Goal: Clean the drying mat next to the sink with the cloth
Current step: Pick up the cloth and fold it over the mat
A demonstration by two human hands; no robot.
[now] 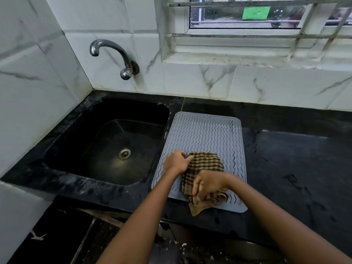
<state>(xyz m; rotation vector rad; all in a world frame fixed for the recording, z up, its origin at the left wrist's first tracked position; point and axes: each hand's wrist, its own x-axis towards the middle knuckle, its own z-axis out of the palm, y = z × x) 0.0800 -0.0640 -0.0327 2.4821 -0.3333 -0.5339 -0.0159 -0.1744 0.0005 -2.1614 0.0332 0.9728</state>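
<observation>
Head view: your left hand (176, 161) and right hand (206, 185), both closed, bunch the cloth (204, 164) on the near end of the mat (202, 130) right of the sink (106, 141); hard strokes could slide the mat off the counter.

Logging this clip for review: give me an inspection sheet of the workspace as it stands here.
Surface: black stone counter, speckled and dusty, with a black sink set in at the left.
Job's things: grey ridged drying mat lies flat right of the sink; a brown checked cloth is bunched on its near part, one corner hanging past the mat's front edge.
Clutter: nothing seen.
Grippers: left hand pinches the cloth's far left edge; right hand is closed on its near part.
Cables: nothing seen.
Surroundings: wall tap above the sink, white marbled tiles, barred window behind.
</observation>
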